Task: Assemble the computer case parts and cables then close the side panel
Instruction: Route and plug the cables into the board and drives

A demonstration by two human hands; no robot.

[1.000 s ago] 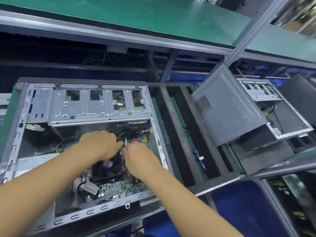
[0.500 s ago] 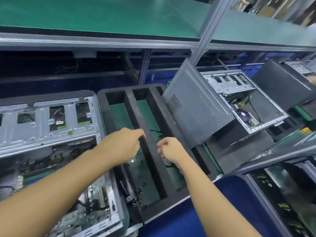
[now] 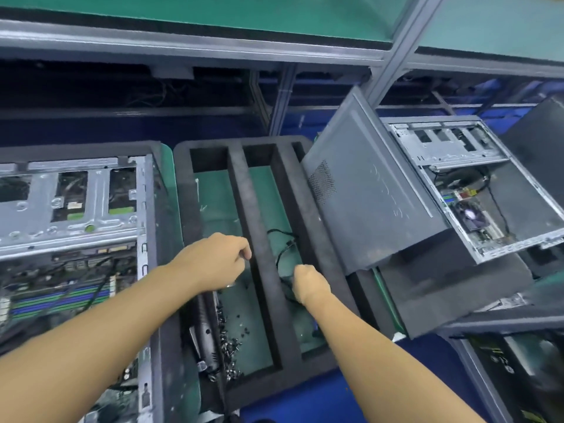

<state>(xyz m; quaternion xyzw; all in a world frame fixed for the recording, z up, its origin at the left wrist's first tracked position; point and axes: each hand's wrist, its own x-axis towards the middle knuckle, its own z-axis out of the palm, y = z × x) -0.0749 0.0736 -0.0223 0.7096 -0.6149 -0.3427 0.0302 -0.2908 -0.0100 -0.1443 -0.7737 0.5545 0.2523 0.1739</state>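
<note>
A worker's right hand (image 3: 308, 283) closes its fingers round a black cable (image 3: 282, 248) lying in the middle compartment of a black foam tray (image 3: 244, 209). The left hand (image 3: 213, 261) hovers over the neighbouring compartment with its fingers curled; whether they hold anything cannot be told. Loose screws (image 3: 232, 346) lie nearer the camera. The open computer case (image 3: 91, 221) sits at left; a grey side panel (image 3: 372, 203) leans on a second case (image 3: 488, 193) at right.
</note>
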